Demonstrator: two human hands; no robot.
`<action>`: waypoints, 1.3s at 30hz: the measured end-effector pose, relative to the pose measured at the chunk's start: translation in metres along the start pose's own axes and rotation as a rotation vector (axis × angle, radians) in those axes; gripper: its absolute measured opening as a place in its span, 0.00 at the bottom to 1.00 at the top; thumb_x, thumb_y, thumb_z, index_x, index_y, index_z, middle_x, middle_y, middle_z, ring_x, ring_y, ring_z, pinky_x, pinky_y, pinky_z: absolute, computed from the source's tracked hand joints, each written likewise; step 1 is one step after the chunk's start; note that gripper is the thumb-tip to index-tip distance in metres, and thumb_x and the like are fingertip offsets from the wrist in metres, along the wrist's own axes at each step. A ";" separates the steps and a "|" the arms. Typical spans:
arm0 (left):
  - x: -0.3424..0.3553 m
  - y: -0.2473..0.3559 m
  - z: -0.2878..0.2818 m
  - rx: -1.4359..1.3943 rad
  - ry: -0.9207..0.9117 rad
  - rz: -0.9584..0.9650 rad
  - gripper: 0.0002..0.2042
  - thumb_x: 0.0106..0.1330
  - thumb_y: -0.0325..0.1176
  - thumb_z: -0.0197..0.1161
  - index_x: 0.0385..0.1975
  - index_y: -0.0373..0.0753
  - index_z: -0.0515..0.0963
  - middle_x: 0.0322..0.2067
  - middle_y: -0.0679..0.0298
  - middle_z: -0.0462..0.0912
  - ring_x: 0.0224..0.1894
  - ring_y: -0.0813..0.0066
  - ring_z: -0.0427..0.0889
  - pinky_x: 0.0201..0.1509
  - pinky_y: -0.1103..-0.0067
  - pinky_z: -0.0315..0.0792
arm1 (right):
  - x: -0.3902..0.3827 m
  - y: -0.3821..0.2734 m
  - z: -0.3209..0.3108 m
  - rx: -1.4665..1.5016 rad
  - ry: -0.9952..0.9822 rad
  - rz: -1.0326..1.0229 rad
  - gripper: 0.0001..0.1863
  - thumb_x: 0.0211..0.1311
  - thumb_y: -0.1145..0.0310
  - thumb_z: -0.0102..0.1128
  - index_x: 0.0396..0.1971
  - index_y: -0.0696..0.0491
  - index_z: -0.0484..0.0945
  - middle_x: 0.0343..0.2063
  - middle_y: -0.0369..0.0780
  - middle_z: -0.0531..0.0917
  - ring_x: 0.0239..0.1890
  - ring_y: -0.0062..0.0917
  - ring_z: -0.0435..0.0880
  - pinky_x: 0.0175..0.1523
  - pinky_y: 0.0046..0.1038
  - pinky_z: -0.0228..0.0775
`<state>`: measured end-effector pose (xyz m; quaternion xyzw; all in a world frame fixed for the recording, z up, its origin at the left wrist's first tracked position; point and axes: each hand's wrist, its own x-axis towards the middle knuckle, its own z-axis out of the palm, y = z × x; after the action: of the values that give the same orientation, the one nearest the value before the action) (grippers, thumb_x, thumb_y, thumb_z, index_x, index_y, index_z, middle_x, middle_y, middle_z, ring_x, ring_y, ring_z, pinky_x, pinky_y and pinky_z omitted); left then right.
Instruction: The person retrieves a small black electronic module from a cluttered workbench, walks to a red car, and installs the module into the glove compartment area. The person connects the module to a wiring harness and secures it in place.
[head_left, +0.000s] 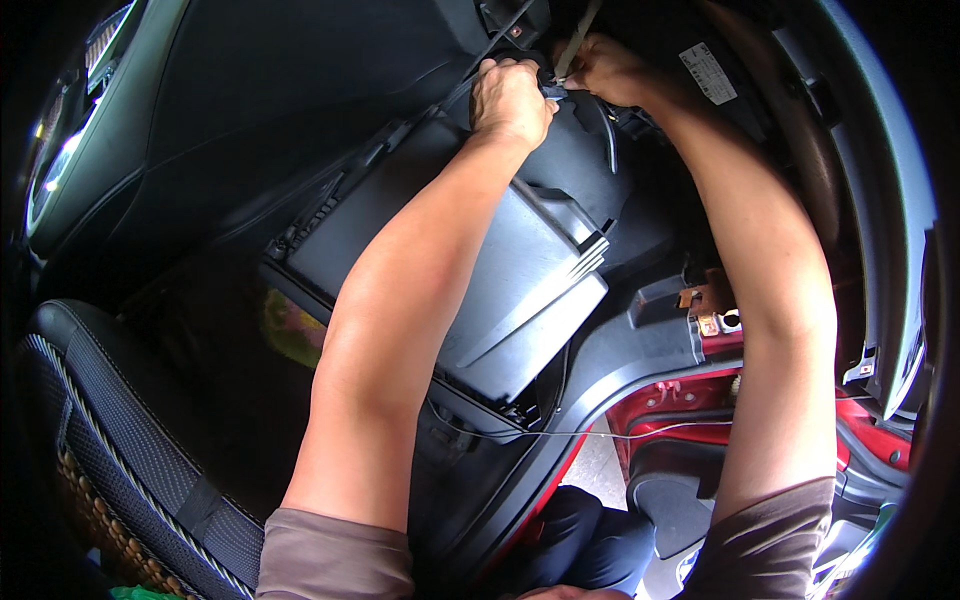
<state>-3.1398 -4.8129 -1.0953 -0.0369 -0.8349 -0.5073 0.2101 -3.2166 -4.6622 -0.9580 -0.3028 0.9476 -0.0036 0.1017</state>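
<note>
Both my hands work close together at the top of the view, deep in a car's front footwell. My left hand (508,102) is closed, its fingers curled over a small dark part (548,90) that its knuckles mostly cover. Just right of it, my right hand (608,72) pinches at the same spot, and its fingertips nearly meet the left thumb. A pale beige strip (580,38) comes down from the top edge to the right fingertips; whether they grip it is unclear. Beneath my left forearm lies a large dark grey plastic box (500,290), like a glove box.
A dark seat with stitched edging (130,420) stands at lower left. On the right are the red door sill (690,400), a thin cable (620,436) and the open door panel (880,200). A white label (708,73) sits on a dark panel near my right forearm.
</note>
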 end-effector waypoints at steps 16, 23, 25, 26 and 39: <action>0.004 -0.009 0.006 -0.335 0.026 -0.027 0.27 0.56 0.25 0.84 0.58 0.38 0.86 0.47 0.50 0.93 0.49 0.57 0.93 0.59 0.68 0.84 | -0.023 0.008 0.001 0.195 0.141 0.096 0.11 0.71 0.81 0.65 0.47 0.52 0.78 0.39 0.33 0.82 0.43 0.22 0.81 0.53 0.29 0.75; 0.006 -0.013 0.005 -0.560 -0.058 -0.005 0.21 0.53 0.19 0.79 0.50 0.37 0.88 0.49 0.51 0.91 0.51 0.55 0.90 0.58 0.68 0.83 | -0.028 0.023 0.018 0.031 0.296 0.035 0.17 0.70 0.78 0.66 0.57 0.54 0.78 0.48 0.42 0.88 0.55 0.31 0.86 0.64 0.34 0.75; 0.006 -0.012 0.002 -0.552 -0.070 -0.008 0.23 0.52 0.18 0.78 0.51 0.37 0.87 0.46 0.51 0.91 0.45 0.60 0.92 0.54 0.70 0.84 | -0.035 0.019 0.020 0.121 0.297 0.107 0.20 0.70 0.78 0.66 0.60 0.54 0.78 0.50 0.43 0.88 0.55 0.32 0.87 0.64 0.34 0.76; 0.006 -0.011 0.001 -0.569 -0.090 -0.001 0.24 0.54 0.17 0.77 0.53 0.37 0.87 0.44 0.54 0.92 0.44 0.65 0.91 0.53 0.72 0.84 | -0.038 0.016 0.021 0.177 0.280 0.131 0.21 0.70 0.78 0.66 0.62 0.54 0.78 0.50 0.43 0.88 0.55 0.32 0.87 0.64 0.34 0.77; 0.004 -0.012 -0.003 -0.691 -0.245 -0.031 0.25 0.59 0.12 0.75 0.56 0.38 0.86 0.45 0.61 0.93 0.47 0.75 0.90 0.55 0.76 0.82 | -0.061 -0.019 0.030 0.028 0.398 0.231 0.29 0.67 0.77 0.67 0.69 0.55 0.75 0.54 0.48 0.88 0.56 0.36 0.90 0.62 0.37 0.80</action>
<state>-3.1460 -4.8220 -1.1023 -0.1535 -0.6337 -0.7543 0.0759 -3.1513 -4.6416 -0.9747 -0.1840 0.9773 -0.0645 -0.0834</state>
